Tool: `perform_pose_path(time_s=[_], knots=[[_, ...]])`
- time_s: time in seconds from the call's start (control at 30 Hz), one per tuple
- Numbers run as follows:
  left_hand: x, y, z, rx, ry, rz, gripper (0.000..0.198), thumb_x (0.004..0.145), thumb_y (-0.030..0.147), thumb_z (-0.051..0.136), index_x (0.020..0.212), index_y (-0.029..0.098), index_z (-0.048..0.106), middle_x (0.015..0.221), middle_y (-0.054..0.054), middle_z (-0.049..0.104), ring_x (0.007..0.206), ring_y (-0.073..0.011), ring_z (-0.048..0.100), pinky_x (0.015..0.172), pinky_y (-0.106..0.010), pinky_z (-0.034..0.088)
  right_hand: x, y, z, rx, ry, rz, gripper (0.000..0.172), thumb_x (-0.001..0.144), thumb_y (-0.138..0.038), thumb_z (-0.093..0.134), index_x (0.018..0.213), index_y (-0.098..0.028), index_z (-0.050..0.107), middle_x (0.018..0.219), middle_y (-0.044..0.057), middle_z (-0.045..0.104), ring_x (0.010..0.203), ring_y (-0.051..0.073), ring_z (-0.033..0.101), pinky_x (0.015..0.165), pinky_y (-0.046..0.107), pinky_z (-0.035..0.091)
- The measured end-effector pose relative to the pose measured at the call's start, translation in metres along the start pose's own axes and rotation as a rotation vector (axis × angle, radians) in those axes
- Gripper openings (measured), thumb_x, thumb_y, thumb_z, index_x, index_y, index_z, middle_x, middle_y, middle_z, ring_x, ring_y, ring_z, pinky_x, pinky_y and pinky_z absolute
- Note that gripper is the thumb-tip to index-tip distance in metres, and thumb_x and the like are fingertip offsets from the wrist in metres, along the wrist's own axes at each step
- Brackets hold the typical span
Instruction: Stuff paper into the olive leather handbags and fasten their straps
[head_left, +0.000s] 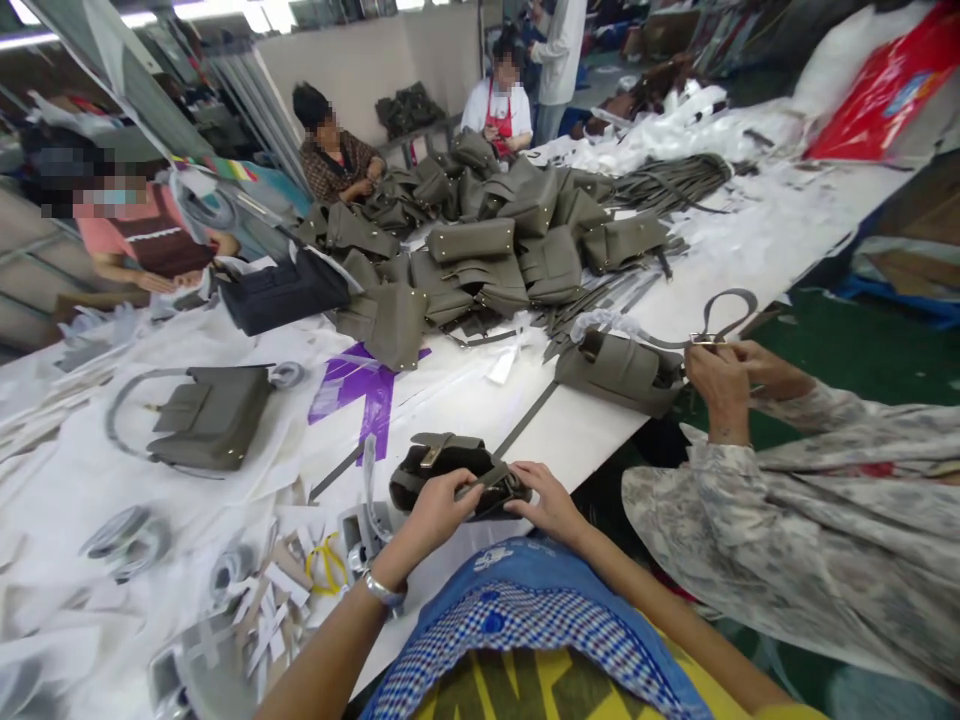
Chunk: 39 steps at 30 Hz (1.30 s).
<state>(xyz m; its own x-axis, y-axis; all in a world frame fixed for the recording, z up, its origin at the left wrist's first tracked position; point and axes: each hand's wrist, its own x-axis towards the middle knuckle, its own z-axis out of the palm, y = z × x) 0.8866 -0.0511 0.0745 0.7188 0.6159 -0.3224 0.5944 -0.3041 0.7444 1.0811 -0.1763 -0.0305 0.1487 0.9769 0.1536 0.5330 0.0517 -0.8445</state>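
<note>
Close in front of me, at the table's near edge, lies an olive-green handbag (411, 484) with its mouth gaping and a gold-coloured clasp on its flap. My left hand (444, 508) is closed on the bag's near rim, thumb and fingers pinching the edge. At the bag's right end my right hand (551, 500) grips the side near the strap, fingers on top and thumb toward me. The inside of the bag is dark and mostly hidden. A finished-looking olive handbag (217, 415) with a looped handle stands to the left.
Olive bags (472, 245) are heaped across the table's middle. On my right, a co-worker's hands (724, 375) hold a strap by another bag (619, 370). Purple tape (375, 400), tape rolls (127, 540) and paper scraps (274, 600) lie leftward. Several people sit opposite.
</note>
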Motion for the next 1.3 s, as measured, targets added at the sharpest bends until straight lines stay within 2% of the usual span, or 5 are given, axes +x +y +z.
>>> perform_pose_path(time_s=[0.2,0.33,0.57,0.83,1.3], knots=[[0.013,0.006,0.0,0.051,-0.138,-0.008,0.029,0.088,0.032,0.046,0.099,0.017,0.069,0.079,-0.001,0.071,0.071,-0.0153,0.063,0.065,-0.024,0.043,-0.008,0.0,0.01,0.174,-0.009,0.048,0.036,0.091,-0.043,0.063,0.12,-0.023,0.067,0.118,0.011,0.064,0.112,0.025,0.058,0.099,0.043,0.048],[0.02,0.012,0.002,0.158,-0.165,-0.032,0.034,0.088,0.042,0.05,0.084,0.016,0.071,0.075,-0.003,0.07,0.068,-0.0163,0.061,0.063,-0.025,0.04,-0.011,-0.004,0.014,0.224,0.047,0.11,0.029,0.084,-0.044,0.071,0.103,-0.022,0.072,0.109,0.009,0.066,0.099,0.023,0.062,0.086,0.038,0.054],[0.022,0.024,-0.004,0.285,-0.281,-0.078,0.03,0.086,0.032,0.047,0.072,0.016,0.069,0.062,-0.002,0.069,0.05,-0.0124,0.057,0.053,-0.024,0.037,-0.017,-0.011,0.024,0.222,0.197,0.102,0.032,0.082,-0.044,0.074,0.105,-0.022,0.069,0.106,0.008,0.067,0.098,0.023,0.062,0.08,0.036,0.055],[0.028,0.04,-0.003,0.461,-0.273,-0.027,0.034,0.084,0.038,0.051,0.064,0.018,0.069,0.056,-0.002,0.065,0.053,-0.0141,0.054,0.055,-0.027,0.033,-0.019,-0.021,0.023,0.154,0.206,0.092,0.028,0.083,-0.04,0.073,0.105,-0.023,0.067,0.103,0.006,0.066,0.093,0.021,0.062,0.082,0.034,0.053],[0.033,0.066,0.01,0.647,-0.298,-0.034,0.028,0.078,0.032,0.054,0.061,0.018,0.071,0.063,-0.01,0.066,0.072,-0.0241,0.063,0.072,-0.032,0.044,-0.026,-0.023,0.032,0.205,0.236,0.101,0.028,0.083,-0.035,0.073,0.107,-0.024,0.067,0.106,0.007,0.065,0.089,0.021,0.063,0.082,0.035,0.055]])
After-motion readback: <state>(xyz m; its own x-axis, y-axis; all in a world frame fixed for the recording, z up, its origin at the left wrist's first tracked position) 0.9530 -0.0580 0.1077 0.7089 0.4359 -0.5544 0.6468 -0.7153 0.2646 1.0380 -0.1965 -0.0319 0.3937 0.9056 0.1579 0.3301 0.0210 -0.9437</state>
